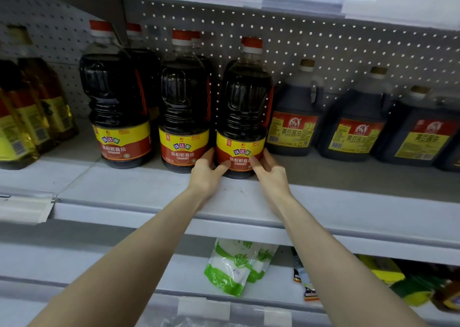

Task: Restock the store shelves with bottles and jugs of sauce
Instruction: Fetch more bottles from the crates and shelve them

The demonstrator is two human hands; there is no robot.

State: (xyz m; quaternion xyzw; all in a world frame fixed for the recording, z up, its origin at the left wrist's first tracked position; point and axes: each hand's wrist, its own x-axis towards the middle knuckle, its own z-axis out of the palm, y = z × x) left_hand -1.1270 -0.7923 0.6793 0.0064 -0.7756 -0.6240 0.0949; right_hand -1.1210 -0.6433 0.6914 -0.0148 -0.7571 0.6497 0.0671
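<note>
A tall dark soy sauce bottle [242, 107] with a red cap and a red-and-yellow label stands upright on the grey shelf [149, 192], rightmost in a row of three like bottles. My left hand [207, 172] and my right hand [267, 168] grip its base from either side, thumbs on the front of the label. The middle bottle [184, 102] stands just left of it, and the left bottle [115, 95] beyond that. More red-capped bottles stand behind each.
Three squat dark soy sauce jugs [296, 112] with handles line the shelf to the right. Yellow oil bottles [29, 112] stand at the far left. A pegboard backs the shelf. Below, green-and-white bags [231, 269] and other packets lie on a lower shelf.
</note>
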